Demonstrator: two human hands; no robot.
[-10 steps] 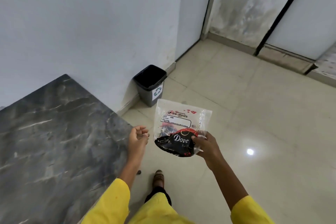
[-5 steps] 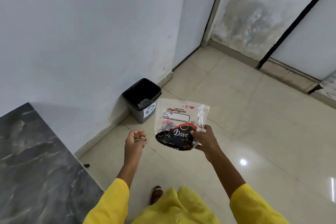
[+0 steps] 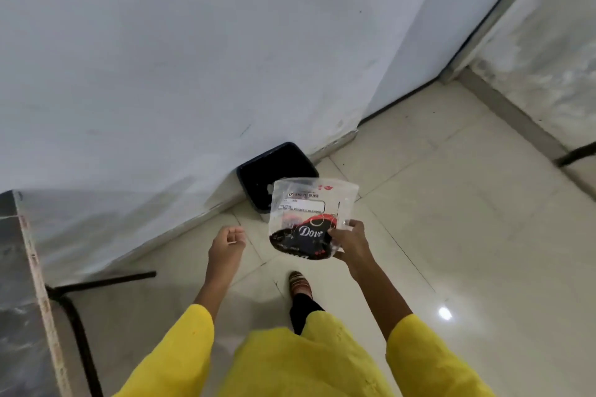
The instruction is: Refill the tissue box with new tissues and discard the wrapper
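My right hand (image 3: 350, 243) pinches the lower right edge of a clear plastic tissue wrapper (image 3: 309, 216) with a black and red "Dove" print. The wrapper looks flat and empty, held upright in front of me. It partly overlaps the near corner of a small black trash bin (image 3: 274, 167) that stands on the floor against the white wall. My left hand (image 3: 225, 246) hangs to the left of the wrapper with its fingers loosely curled and nothing in it. The tissue box is out of view.
A grey marble table (image 3: 16, 300) edge with a black metal leg (image 3: 77, 325) is at the far left. Pale floor tiles (image 3: 451, 235) spread to the right. My foot (image 3: 298, 280) is on the floor below the wrapper. A doorway frame runs at the upper right.
I have walked closer to the bin, which now lies just beyond the wrapper. The table has slid away to the left edge. Both hands keep their pose.
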